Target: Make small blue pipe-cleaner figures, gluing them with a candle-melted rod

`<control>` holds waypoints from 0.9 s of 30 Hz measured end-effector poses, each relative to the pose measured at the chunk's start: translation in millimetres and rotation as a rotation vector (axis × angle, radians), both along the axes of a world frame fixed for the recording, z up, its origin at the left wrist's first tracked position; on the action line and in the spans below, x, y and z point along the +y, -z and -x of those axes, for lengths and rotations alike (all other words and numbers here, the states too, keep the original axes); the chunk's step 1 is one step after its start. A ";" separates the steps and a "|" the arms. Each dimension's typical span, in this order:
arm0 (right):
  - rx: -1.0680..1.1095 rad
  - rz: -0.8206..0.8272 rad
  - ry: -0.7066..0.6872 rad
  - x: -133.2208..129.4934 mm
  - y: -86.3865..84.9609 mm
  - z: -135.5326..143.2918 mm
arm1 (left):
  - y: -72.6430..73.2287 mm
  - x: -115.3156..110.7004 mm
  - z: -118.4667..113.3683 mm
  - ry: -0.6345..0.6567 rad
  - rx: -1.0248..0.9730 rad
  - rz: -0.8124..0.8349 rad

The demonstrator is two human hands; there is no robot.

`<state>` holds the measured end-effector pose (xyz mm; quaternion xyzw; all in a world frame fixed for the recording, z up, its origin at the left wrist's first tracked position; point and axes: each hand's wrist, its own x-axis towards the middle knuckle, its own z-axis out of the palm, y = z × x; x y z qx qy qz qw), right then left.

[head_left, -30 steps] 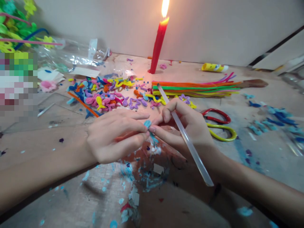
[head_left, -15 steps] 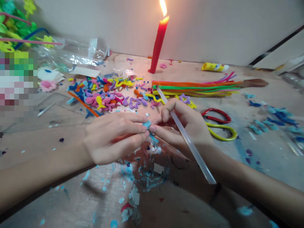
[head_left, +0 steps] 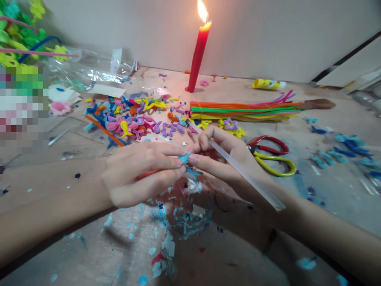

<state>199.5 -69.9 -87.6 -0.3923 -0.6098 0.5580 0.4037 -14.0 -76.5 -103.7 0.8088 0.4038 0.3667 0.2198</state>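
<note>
Over the tabletop, my left hand (head_left: pixel 143 171) pinches a small light-blue fuzzy pipe-cleaner piece (head_left: pixel 185 158) between its fingertips. The thumb and a finger of my right hand (head_left: pixel 228 155) press on the same piece from the other side. A long translucent glue stick (head_left: pixel 235 161) also lies in my right hand, tucked through its fingers and slanting down across the wrist. The fingertips partly cover the blue piece. Just below it shows another bit of blue (head_left: pixel 194 172); I cannot tell whether they are joined.
A lit red candle (head_left: pixel 198 63) stands behind the hands. Pipe-cleaner shapes (head_left: pixel 135 123) are heaped at left, with a plastic bag (head_left: pixel 95 71) behind. A pipe-cleaner bundle (head_left: pixel 244 109), scissors (head_left: pixel 276 173) and blue pieces (head_left: pixel 349 143) lie to the right.
The glue stick has tilted flatter, its lower end swinging right and up. My right fingers have shifted slightly, and the blue piece has turned a little between the fingertips.
</note>
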 end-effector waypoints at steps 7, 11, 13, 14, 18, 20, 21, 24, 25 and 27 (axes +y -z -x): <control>0.049 -0.021 -0.004 2.3 6.5 -1.7 | -6.1 11.8 -2.5 0.130 0.011 -0.001; 0.045 -0.033 -0.019 3.2 5.7 -1.4 | -9.4 13.0 -3.6 0.177 0.025 -0.032; 0.027 -0.044 0.005 3.1 4.2 -0.5 | -12.7 13.8 -4.8 0.209 0.033 -0.044; 0.017 -0.047 0.025 3.1 3.4 -0.1 | -14.3 14.3 -5.8 0.214 0.026 -0.060; -0.002 -0.053 0.119 5.1 1.8 -0.2 | -17.2 14.6 -11.3 0.106 -0.035 -0.181; 0.009 -0.063 0.188 7.3 2.9 -1.2 | -16.4 12.0 -14.4 0.011 -0.039 -0.321; 0.015 -0.072 0.223 8.3 3.8 -1.6 | -15.5 9.8 -16.1 -0.027 -0.039 -0.373; 0.030 -0.103 0.297 9.2 5.4 -1.9 | -11.4 0.7 -22.4 -0.079 -0.048 -0.281; 0.041 -0.115 0.304 8.6 5.4 -1.7 | -9.5 -2.2 -24.9 -0.064 -0.053 -0.192; 0.065 -0.134 0.312 6.9 4.5 -1.1 | -5.4 -6.6 -30.0 -0.023 -0.073 -0.018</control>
